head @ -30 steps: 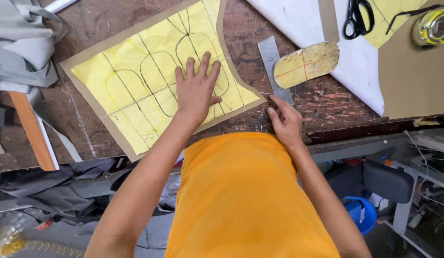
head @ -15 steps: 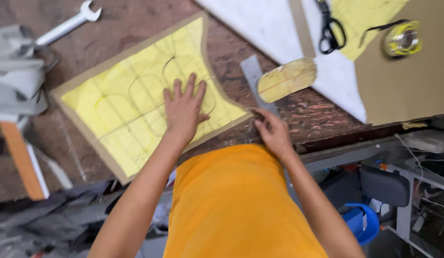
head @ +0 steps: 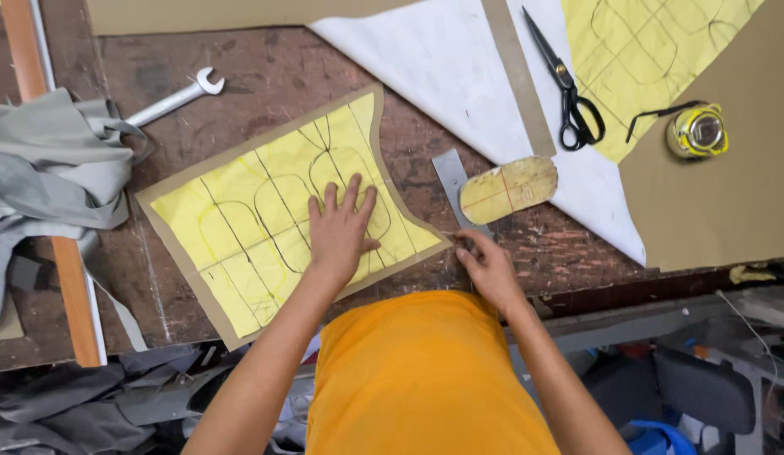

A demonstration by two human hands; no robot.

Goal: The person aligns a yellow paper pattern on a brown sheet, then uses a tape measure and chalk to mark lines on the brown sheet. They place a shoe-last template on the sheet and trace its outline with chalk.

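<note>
Head view shows my left hand (head: pixel 341 232) spread flat, pinning the yellow pattern piece (head: pixel 282 223) while my right hand (head: pixel 486 268), fingers curled, seemingly pinches its corner, so I keep pressure even.

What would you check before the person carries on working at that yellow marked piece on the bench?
1. Left hand flat on the yellow pattern piece: ok.
2. Piece lying flat on the workbench: ok.
3. Right hand at the piece's right corner: ok; whether it holds a tool: cannot tell.
4. Metal ruler within reach, beside the oval template: ok.
5. Scissors closed, away from both hands: ok.
6. Wrench off the piece: ok.
</note>
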